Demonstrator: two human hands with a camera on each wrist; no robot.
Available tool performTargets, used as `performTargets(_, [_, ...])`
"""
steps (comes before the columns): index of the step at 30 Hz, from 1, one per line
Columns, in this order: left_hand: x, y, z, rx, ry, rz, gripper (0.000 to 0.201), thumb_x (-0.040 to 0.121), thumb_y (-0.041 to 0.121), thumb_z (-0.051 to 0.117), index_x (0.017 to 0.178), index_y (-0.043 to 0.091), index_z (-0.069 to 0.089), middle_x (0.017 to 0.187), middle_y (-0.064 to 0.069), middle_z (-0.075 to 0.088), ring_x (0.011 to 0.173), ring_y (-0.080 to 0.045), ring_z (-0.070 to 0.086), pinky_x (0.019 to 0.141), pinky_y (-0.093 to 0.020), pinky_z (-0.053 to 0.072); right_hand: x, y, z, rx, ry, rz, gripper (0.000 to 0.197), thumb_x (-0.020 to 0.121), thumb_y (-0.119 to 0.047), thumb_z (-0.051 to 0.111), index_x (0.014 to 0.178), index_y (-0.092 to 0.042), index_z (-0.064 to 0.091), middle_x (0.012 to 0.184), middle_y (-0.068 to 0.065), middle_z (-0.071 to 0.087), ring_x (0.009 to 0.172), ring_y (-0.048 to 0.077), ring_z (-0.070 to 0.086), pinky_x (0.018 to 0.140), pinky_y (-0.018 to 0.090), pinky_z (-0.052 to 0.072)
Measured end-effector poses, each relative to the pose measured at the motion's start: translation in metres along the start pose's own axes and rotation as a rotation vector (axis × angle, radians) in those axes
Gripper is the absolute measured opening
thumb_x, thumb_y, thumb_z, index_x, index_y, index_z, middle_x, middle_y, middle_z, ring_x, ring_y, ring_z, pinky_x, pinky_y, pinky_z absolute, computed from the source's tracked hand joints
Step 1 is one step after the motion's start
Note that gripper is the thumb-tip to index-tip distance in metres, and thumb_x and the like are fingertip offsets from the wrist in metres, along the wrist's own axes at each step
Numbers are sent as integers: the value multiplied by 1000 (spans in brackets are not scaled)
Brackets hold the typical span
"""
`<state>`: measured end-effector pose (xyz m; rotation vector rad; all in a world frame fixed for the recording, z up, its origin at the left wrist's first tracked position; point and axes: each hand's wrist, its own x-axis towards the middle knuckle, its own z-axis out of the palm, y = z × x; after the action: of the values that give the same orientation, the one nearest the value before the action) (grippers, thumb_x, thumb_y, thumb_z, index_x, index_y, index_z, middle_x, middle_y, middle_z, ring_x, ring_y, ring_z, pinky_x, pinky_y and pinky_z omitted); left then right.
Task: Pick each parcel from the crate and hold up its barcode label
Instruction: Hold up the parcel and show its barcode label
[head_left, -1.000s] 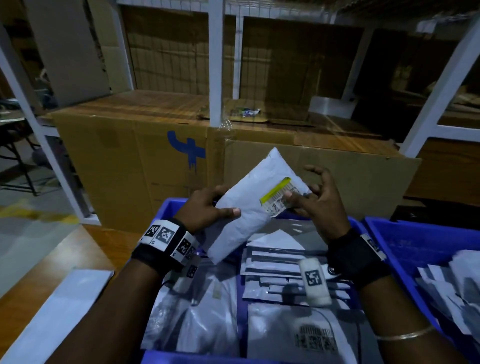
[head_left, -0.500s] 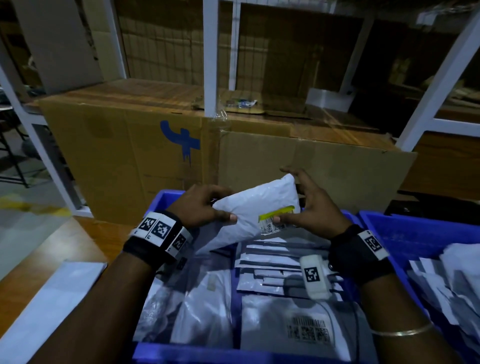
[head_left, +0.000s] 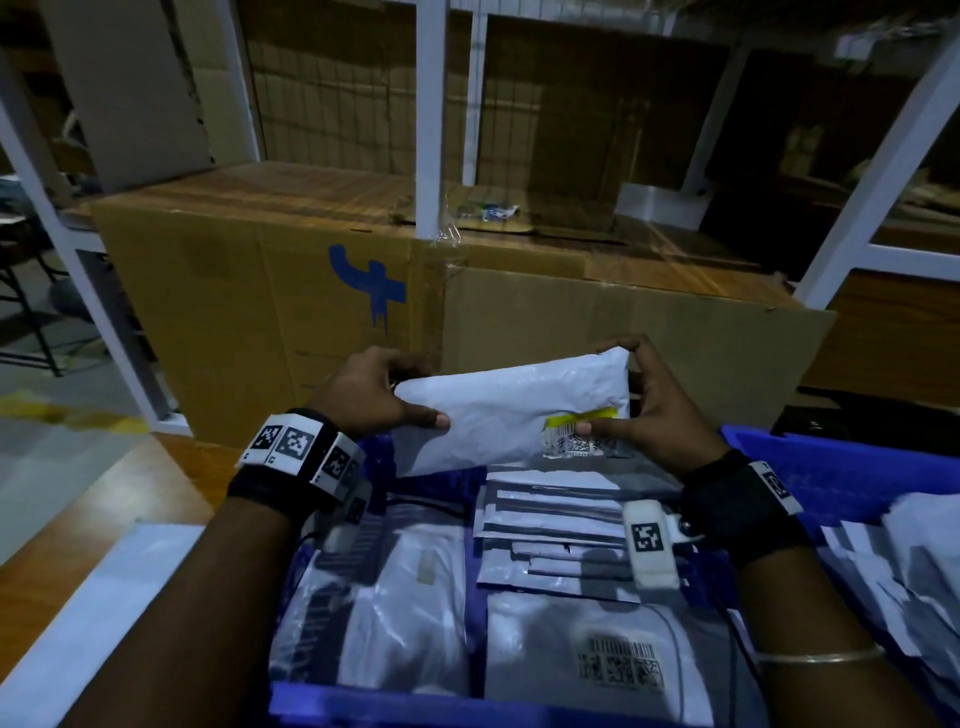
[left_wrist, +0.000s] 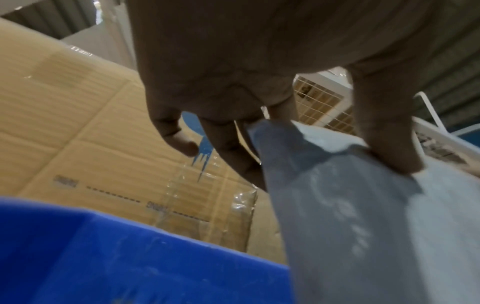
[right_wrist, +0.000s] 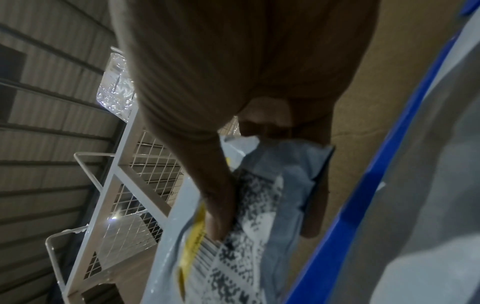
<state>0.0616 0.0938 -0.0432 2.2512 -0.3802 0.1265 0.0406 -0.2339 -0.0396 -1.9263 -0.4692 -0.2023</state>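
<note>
You hold a white parcel (head_left: 511, 410) lengthwise between both hands, lifted above the far end of the blue crate (head_left: 810, 457). Its barcode label (head_left: 579, 439), edged with a yellow strip, sits on the lower right part of the face turned toward you. Your left hand (head_left: 371, 397) grips the parcel's left end, thumb pressed on the near face and fingers curled behind. The left wrist view shows the same: the thumb (left_wrist: 387, 131) pinning the plastic from the front, the other fingers wrapped around the back. Your right hand (head_left: 660, 410) grips the right end, fingers curved over the top corner, while the thumb lies across the label. In the right wrist view that thumb (right_wrist: 218, 197) rests right on the printed code beside the yellow strip.

Below the parcel, the crate holds more parcels: a stack of flat grey mailers (head_left: 550, 530) in the middle, a large bag with its own barcode (head_left: 618, 665) nearest you, and a soft white bag (head_left: 405, 597) on the left. A second blue crate (head_left: 883, 566) of parcels stands just beside it on the right. Behind both stands a big cardboard box (head_left: 249, 312) with a blue mark, under a white metal rack (head_left: 431, 104).
</note>
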Motion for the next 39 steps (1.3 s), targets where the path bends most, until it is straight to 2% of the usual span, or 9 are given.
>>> performTargets(3, [0,4,1,-110,35,15,28,59,29,92,78,32,72,81,10,72,78,-4,67,64,-25,47,0,0,-1,55,-1,37,71,69,-1,84,125,-23,46,117,8,64,107,31,63,85,56,55])
performTargets(12, [0,3,4,-243,86,-32,63,43,58,88,94,23,75,94,3,74,93,-19,69,82,-49,56,3,7,-3,5,0,37,57,84,6,69,129,-19,45,120,8,61,109,32,61,87,48,56])
performTargets(17, [-1,6,7,-242,38,-59,62,45,57,88,94,22,76,95,5,74,95,-18,69,85,-49,56,2,2,-1,-84,18,-13,81,70,-13,87,132,-40,42,115,-2,61,105,17,64,81,29,56])
performTargets(21, [0,6,8,-274,42,-45,68,44,57,88,97,17,74,99,1,74,97,-19,68,87,-49,55,3,-7,4,-254,81,-127,74,59,-31,94,122,-32,55,123,-6,59,116,9,55,95,25,45])
performTargets(24, [0,6,9,-287,52,-31,71,43,60,89,99,18,74,101,1,73,98,-20,68,87,-49,55,3,-8,9,-370,145,-148,65,53,-36,95,107,-31,59,111,-2,59,106,11,54,86,19,40])
performTargets(29, [-2,15,9,-318,128,44,59,47,44,94,97,22,74,100,1,72,95,-13,67,79,-35,57,5,2,11,-383,124,-113,65,49,-62,80,100,-28,59,103,2,60,97,20,57,81,37,49])
performTargets(32, [-3,20,9,-351,172,63,45,61,24,89,100,13,72,96,-1,71,86,-12,66,70,-25,55,8,7,5,-299,120,-103,64,51,-62,85,97,-27,60,101,3,63,96,24,60,79,48,51])
performTargets(35, [-3,24,11,-450,174,8,27,75,10,80,98,1,69,63,3,69,57,-6,63,47,-17,46,8,8,0,-261,152,-91,61,49,-56,88,94,-25,62,99,1,65,96,23,60,80,51,51])
performTargets(39, [-6,25,11,-491,124,-21,12,80,4,75,88,-1,68,53,7,66,49,-2,62,45,-14,44,5,6,3,-208,131,-60,60,48,-50,90,94,-25,61,96,2,67,93,26,63,78,53,53])
